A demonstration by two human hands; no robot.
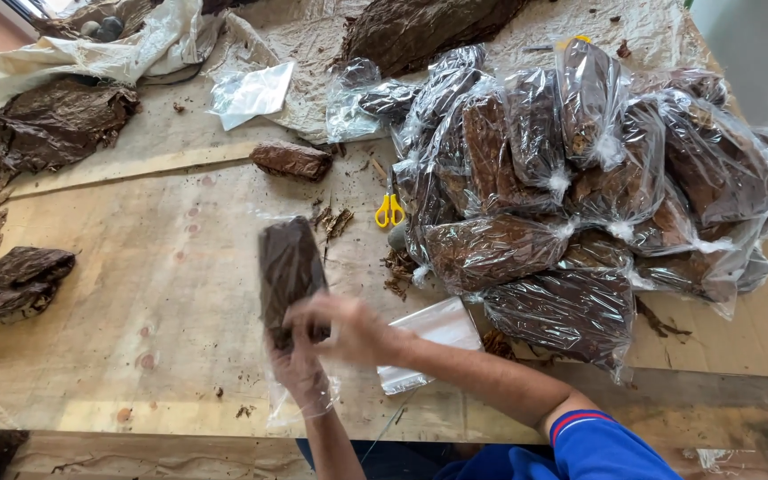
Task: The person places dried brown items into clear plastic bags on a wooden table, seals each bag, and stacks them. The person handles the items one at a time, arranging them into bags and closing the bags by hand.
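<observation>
Head-camera view: a person bags dried brown tobacco leaves at a worn plywood table [162, 293]. Both hands meet over a flattened bundle of dark leaves [288, 271] that stands upright near the table's front edge, partly inside a clear plastic bag [300, 404]. The left hand [300, 373], wrapped in the thin film of that bag, closes around the bundle's lower end. The right hand [348, 327] is blurred with motion; its fingers curl at the bundle's right side, touching leaf or film, though how firmly it grips cannot be told.

Judged from this, the step in hand is sleeving the bundle into its bag. The next move would seem to call for drawing the film up over the brittle, wrinkled leaves without cracking them.

Just right of the hands lies a flat stack of empty clear bags [433, 333]. Beyond it rises a heap of filled bags [580, 196], glossy, crinkled and knotted at their necks, each showing brown leaf within. Yellow-handled scissors [390, 211] lie at the heap's left foot among leaf crumbs. A loose pressed bundle [292, 160] sits further back. Two small dark leaf wads [21, 283] lie well apart on the left, and crumpled leaves [51, 124] rest on pale sheeting at the far left corner.
</observation>
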